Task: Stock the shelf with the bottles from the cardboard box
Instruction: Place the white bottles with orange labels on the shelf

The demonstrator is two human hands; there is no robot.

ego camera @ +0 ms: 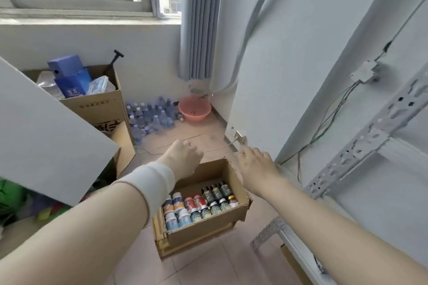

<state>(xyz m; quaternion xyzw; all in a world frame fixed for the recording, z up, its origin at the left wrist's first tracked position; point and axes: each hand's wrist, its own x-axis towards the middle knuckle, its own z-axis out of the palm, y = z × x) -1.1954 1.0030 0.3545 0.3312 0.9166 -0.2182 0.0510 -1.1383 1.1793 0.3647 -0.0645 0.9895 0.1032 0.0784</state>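
Note:
An open cardboard box sits on the tiled floor below me. Several small bottles stand packed inside it: white ones with orange and blue labels, red ones, dark ones with black caps. My left hand hangs above the box's far left corner, fingers curled downward, holding nothing that I can see; a white wrap covers its wrist. My right hand hovers over the box's far right corner with relaxed fingers, empty. The white metal shelf with perforated uprights stands to the right.
A taller cardboard box full of odds and ends stands at the left, behind a grey board. Several water bottles and a pink basin lie by the far wall. Green wires hang along the shelf.

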